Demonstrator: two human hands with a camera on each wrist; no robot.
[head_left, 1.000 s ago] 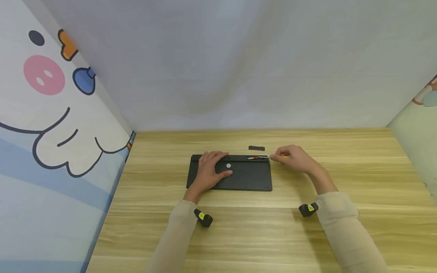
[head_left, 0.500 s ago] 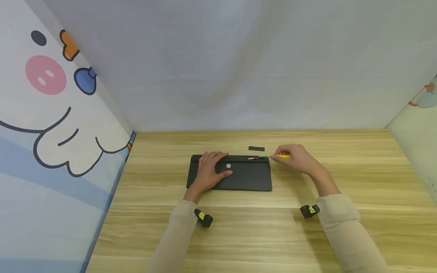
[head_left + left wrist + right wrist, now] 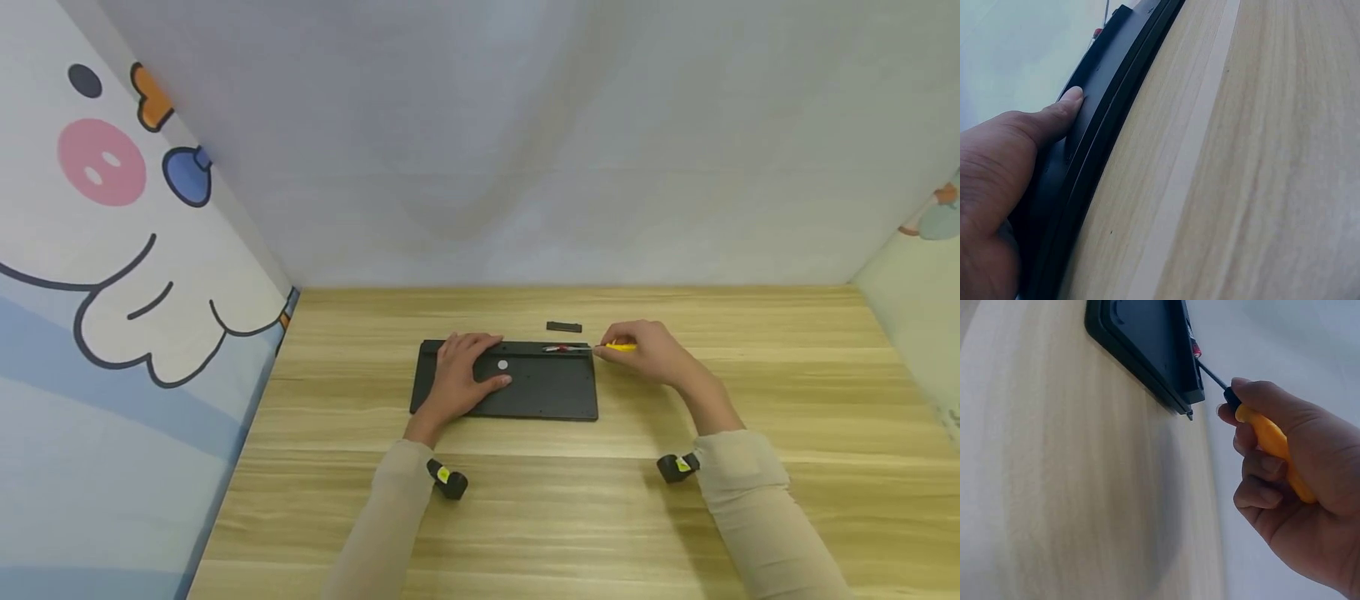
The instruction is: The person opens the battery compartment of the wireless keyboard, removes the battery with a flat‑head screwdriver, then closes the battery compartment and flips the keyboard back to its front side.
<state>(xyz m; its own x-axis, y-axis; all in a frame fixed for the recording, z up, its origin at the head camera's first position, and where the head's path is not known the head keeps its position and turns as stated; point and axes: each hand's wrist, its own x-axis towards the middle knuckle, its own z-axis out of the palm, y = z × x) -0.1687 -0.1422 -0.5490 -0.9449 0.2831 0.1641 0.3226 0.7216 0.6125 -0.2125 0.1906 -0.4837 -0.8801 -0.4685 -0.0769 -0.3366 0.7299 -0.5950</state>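
A black keyboard (image 3: 540, 393) lies face down on the table, its underside up. In the raised strip along its far edge, a slot near the right end holds a red and silver battery (image 3: 553, 349). My left hand (image 3: 456, 383) rests on the keyboard's left half, thumb (image 3: 1063, 112) lying straight along the underside; its other fingers are hidden in the left wrist view. At the right end, my right hand (image 3: 648, 352) grips the yellow handle of a screwdriver (image 3: 1275, 440). The screwdriver's thin shaft reaches into the slot, its tip at the battery.
A small black battery cover (image 3: 564, 327) lies on the wooden table (image 3: 540, 517) just beyond the keyboard. A pale curtain-like wall (image 3: 525, 167) stands behind the table, and a cartoon-printed panel (image 3: 135, 333) borders its left side.
The screwdriver and my right hand shift slightly, with the shaft now lying lower over the slot and the battery. My left hand and the keyboard stay put.
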